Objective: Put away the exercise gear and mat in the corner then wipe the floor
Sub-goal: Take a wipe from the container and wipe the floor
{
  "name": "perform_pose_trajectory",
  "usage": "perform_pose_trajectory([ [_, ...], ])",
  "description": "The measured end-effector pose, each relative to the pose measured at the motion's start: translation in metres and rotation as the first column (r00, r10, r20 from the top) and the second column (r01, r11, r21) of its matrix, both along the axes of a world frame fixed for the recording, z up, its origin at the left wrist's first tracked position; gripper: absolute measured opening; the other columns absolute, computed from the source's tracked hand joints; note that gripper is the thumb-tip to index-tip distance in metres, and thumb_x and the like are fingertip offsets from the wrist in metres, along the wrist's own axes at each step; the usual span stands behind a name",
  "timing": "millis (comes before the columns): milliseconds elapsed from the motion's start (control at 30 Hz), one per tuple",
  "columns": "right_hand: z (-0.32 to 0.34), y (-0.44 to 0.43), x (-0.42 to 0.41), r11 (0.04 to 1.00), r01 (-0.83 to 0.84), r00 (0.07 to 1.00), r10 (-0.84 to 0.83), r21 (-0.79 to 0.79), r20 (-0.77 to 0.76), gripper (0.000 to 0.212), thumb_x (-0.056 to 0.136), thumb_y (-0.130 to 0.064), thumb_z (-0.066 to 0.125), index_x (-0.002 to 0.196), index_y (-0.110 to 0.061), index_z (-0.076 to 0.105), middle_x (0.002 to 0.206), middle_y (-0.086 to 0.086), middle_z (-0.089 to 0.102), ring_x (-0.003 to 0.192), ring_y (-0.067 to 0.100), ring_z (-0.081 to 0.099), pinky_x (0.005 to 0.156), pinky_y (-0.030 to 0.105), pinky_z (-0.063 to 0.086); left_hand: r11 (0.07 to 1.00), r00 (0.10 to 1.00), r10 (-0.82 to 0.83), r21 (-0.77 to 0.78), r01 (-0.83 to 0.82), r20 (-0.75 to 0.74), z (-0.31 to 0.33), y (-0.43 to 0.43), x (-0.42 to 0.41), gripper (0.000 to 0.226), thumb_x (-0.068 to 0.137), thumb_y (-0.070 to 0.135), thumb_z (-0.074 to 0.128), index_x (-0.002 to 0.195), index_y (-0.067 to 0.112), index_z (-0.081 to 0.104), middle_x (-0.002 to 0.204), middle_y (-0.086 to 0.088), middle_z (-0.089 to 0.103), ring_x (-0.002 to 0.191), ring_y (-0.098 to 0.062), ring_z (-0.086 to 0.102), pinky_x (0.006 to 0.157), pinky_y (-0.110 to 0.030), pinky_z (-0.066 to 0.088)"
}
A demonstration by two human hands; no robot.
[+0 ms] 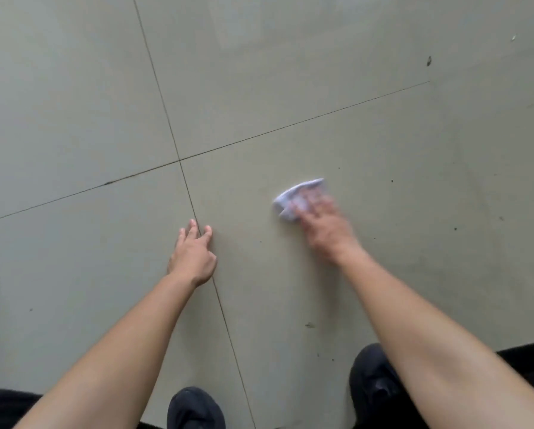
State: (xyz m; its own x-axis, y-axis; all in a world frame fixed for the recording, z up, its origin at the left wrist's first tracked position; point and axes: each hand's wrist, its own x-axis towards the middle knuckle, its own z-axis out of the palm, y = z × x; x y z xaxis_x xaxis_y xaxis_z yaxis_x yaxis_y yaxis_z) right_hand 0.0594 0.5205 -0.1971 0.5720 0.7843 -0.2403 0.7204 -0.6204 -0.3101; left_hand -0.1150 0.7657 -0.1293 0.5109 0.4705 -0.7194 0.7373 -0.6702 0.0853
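A crumpled white cloth (293, 198) lies on the pale tiled floor (73, 103) right of centre. My right hand (324, 226) presses down on it with spread fingers; the hand is motion-blurred. My left hand (193, 253) rests on the floor with its fingertips spread over a tile joint, holding nothing. No exercise gear or mat is in view.
Dark grout lines cross near the middle of the floor. Small dark specks (429, 61) dot the tiles on the right. My two dark shoes (194, 408) (372, 382) stand at the bottom edge.
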Motion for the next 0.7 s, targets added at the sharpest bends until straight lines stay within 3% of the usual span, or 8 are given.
perform_pose_trajectory([
  [100, 0.004, -0.072, 0.067, 0.773, 0.631, 0.775, -0.632, -0.064, 0.016, 0.063, 0.096, -0.036, 0.017, 0.152, -0.015, 0.039, 0.161, 0.02, 0.028, 0.148, 0.043, 0.025, 0.123, 0.046, 0.011, 0.999, 0.999, -0.025, -0.045, 0.024, -0.026, 0.001, 0.013, 0.002, 0.072, 0.089, 0.006, 0.035, 0.154, 0.032, 0.022, 0.165, 0.004, -0.006, 0.152, -0.024, -0.004, 0.121, -0.045, 0.017],
  [200, 0.027, -0.098, 0.085, 0.38, 0.911, 0.389, -0.921, -0.163, 0.025, 0.055, 0.105, -0.028, 0.029, 0.159, -0.023, 0.022, 0.167, 0.013, 0.011, 0.153, 0.038, 0.008, 0.123, 0.042, 0.004, 0.998, 0.998, -0.04, -0.054, 0.038, -0.039, 0.004, 0.014, -0.001, 0.071, 0.09, 0.006, 0.033, 0.154, 0.035, 0.022, 0.165, 0.008, -0.006, 0.152, -0.02, -0.004, 0.12, -0.046, 0.019],
  [233, 0.028, -0.089, 0.082, 0.324, 0.933, 0.333, -0.942, -0.155, 0.041, 0.055, 0.105, -0.024, 0.031, 0.159, -0.022, 0.021, 0.166, 0.015, 0.012, 0.152, 0.04, 0.008, 0.122, 0.043, 0.003, 0.998, 0.998, -0.04, -0.052, 0.038, -0.039, 0.005, 0.015, -0.001, 0.071, 0.09, 0.006, 0.033, 0.153, 0.036, 0.022, 0.164, 0.009, -0.006, 0.152, -0.019, -0.004, 0.119, -0.047, 0.02],
  [333, 0.02, -0.028, 0.049, 0.599, 0.796, 0.604, -0.796, -0.09, 0.045, 0.057, 0.099, -0.018, 0.022, 0.154, -0.007, 0.031, 0.16, 0.028, 0.023, 0.147, 0.051, 0.02, 0.121, 0.059, 0.01, 0.998, 0.998, -0.038, -0.046, 0.036, -0.044, 0.006, 0.015, 0.002, 0.07, 0.091, 0.007, 0.032, 0.154, 0.036, 0.023, 0.164, 0.009, -0.006, 0.152, -0.019, -0.004, 0.118, -0.049, 0.022],
  [433, 0.012, 0.047, -0.02, 0.964, 0.265, 0.963, -0.264, 0.003, -0.056, 0.064, 0.089, -0.01, 0.036, 0.153, -0.013, 0.036, 0.161, 0.025, 0.021, 0.149, 0.047, 0.016, 0.119, 0.061, 0.018, 0.998, 0.998, -0.035, -0.045, 0.033, -0.048, 0.006, 0.015, 0.001, 0.071, 0.09, 0.007, 0.034, 0.154, 0.036, 0.022, 0.164, 0.01, -0.007, 0.152, -0.018, -0.004, 0.117, -0.049, 0.024],
  [533, 0.029, 0.088, -0.038, 0.952, -0.303, 0.936, 0.289, -0.045, -0.201, 0.068, 0.097, -0.012, 0.036, 0.158, -0.034, 0.016, 0.168, 0.004, -0.004, 0.154, 0.029, -0.007, 0.125, 0.044, -0.004, 0.998, 0.998, -0.043, -0.038, 0.041, -0.044, 0.005, 0.015, -0.002, 0.073, 0.089, 0.006, 0.035, 0.154, 0.037, 0.021, 0.164, 0.011, -0.008, 0.152, -0.017, -0.005, 0.118, -0.047, 0.025],
  [633, 0.019, 0.08, 0.031, 0.963, -0.27, 0.957, 0.268, -0.01, -0.114, 0.06, 0.101, -0.013, 0.036, 0.157, -0.031, 0.023, 0.168, 0.004, 0.006, 0.155, 0.03, 0.002, 0.125, 0.041, 0.001, 0.998, 0.997, -0.044, -0.049, 0.041, -0.062, 0.005, 0.015, 0.001, 0.075, 0.088, 0.004, 0.033, 0.154, 0.037, 0.019, 0.164, 0.011, -0.009, 0.151, -0.017, -0.007, 0.117, -0.05, 0.023],
  [700, 0.016, 0.054, 0.098, 0.999, 0.02, 0.996, -0.024, -0.048, -0.085, 0.056, 0.102, -0.016, 0.032, 0.157, -0.026, 0.025, 0.167, 0.009, 0.008, 0.154, 0.032, 0.006, 0.123, 0.037, 0.002, 0.998, 0.995, -0.048, -0.055, 0.043, -0.084, 0.007, 0.016, 0.003, 0.075, 0.089, 0.004, 0.032, 0.154, 0.037, 0.017, 0.164, 0.011, -0.011, 0.151, -0.017, -0.007, 0.116, -0.051, 0.022],
])
